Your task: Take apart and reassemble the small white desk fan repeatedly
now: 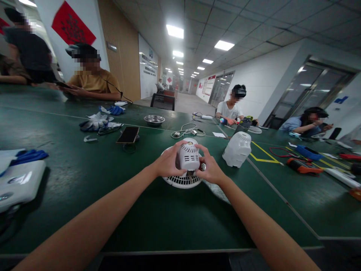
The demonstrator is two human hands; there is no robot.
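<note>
Between my two hands is a white plastic motor housing [188, 157] with rows of vent slots. My left hand [168, 162] is closed around its left side, thumb low and fingers near the top. On the other side, my right hand [211, 168] grips it with thumb and fingers. Beneath the housing lies a round white fan grille [184, 182], face down or up I cannot tell, partly covered by my hands. A dark gap shows under the housing's lower edge. To the right stands a larger white vented plastic cover [237, 149], apart from my hands.
Behind the grille lie a white cable [183, 131] and a metal bowl [154, 120]. A phone [128, 134] and gloves [97, 122] are left; a white device [22, 184] sits far left. An orange-black meter [304, 166] lies right. Several people sit around the green table [135, 218].
</note>
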